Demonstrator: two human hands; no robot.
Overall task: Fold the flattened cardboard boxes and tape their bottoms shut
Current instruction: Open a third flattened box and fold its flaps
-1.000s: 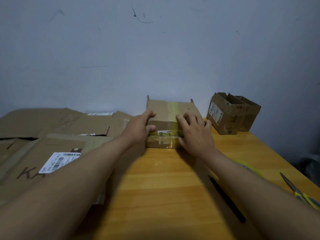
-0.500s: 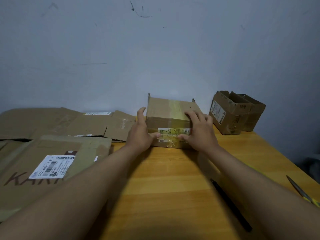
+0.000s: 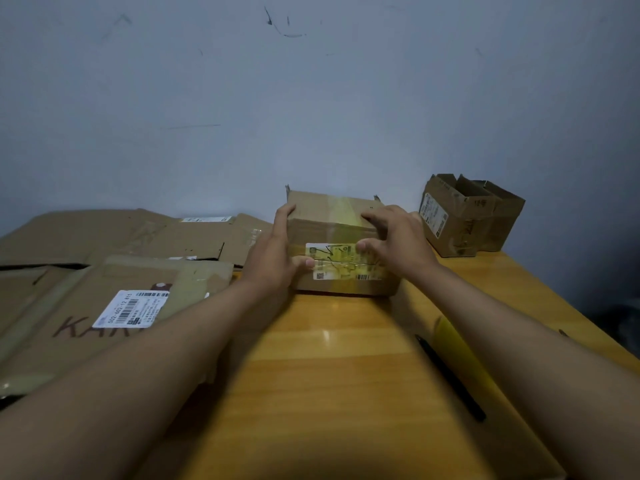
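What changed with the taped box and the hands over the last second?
The box has been tipped up, so its labelled front now faces the camera. The left hand slid to its left side; the right hand now grips the top right. The flattened cardboard and two folded boxes stayed put.

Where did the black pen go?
The black pen lies on the wooden table, near the front on the right side, just inside the person's right forearm and well in front of the taped box.
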